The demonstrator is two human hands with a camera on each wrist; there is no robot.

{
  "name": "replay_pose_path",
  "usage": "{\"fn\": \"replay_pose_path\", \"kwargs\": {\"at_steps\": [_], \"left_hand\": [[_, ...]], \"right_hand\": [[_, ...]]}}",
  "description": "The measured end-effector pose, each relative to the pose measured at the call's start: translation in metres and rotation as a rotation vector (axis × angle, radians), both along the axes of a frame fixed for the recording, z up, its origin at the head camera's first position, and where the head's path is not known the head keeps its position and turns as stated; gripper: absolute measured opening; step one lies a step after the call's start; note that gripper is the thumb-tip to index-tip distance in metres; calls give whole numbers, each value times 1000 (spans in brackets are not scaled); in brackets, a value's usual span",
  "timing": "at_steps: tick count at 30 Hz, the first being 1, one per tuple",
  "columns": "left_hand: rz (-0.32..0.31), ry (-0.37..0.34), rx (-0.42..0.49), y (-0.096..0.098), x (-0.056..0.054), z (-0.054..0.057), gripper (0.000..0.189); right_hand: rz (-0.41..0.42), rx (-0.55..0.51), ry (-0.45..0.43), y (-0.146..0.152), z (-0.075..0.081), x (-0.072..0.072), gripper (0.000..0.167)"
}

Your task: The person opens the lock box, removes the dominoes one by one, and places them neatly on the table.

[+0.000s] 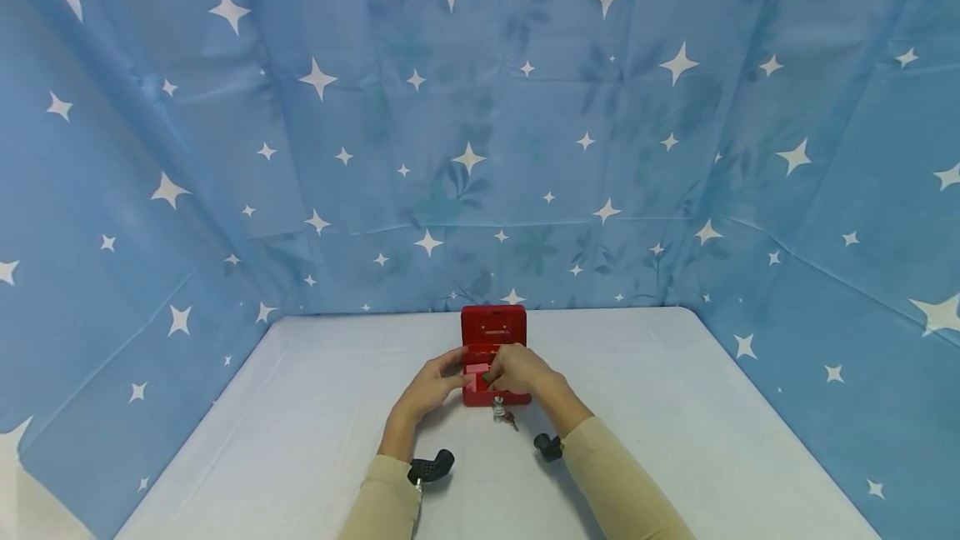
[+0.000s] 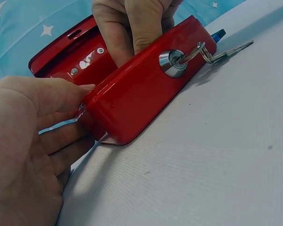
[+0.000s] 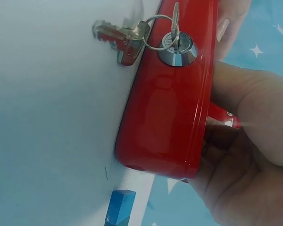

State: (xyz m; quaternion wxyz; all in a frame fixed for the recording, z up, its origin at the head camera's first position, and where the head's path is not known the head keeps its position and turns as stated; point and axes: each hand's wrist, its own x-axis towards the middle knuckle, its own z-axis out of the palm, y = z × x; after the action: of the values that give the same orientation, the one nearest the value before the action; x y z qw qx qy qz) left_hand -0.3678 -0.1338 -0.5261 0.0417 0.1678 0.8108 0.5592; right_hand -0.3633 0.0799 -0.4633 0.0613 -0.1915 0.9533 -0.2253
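A red cash box (image 1: 474, 398) stands on the table with its lid (image 1: 493, 327) raised; keys (image 1: 511, 421) hang from its front lock (image 2: 172, 63). My left hand (image 1: 429, 388) grips the left end of the box, thumb along the rim and fingers against the side wall in the left wrist view. From above, my right hand (image 1: 519, 369) reaches into the box, fingers bent down and pinching a small green piece (image 1: 486, 377). The front wall hides those fingertips in the wrist views. Pink pieces (image 1: 477, 368) lie at the left inside the box.
White cloth covers the table (image 1: 315, 440). A blue block (image 3: 120, 207) lies past the right end of the box. Blue star-patterned curtains (image 1: 480, 107) rise behind the table and at both sides. A black wrist camera (image 1: 432, 467) sticks out from the left wrist, close above the tabletop.
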Motion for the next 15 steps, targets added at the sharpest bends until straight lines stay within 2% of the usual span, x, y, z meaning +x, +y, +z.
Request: {"fn": "replay_pose_path", "kwargs": {"at_steps": [9, 15], "left_hand": [[7, 1, -10, 1, 3, 2, 65], [-11, 19, 7, 0, 4, 5, 64]], "right_hand": [[-3, 14, 8, 0, -2, -2, 12], [3, 31, 39, 1, -3, -3, 14]]}}
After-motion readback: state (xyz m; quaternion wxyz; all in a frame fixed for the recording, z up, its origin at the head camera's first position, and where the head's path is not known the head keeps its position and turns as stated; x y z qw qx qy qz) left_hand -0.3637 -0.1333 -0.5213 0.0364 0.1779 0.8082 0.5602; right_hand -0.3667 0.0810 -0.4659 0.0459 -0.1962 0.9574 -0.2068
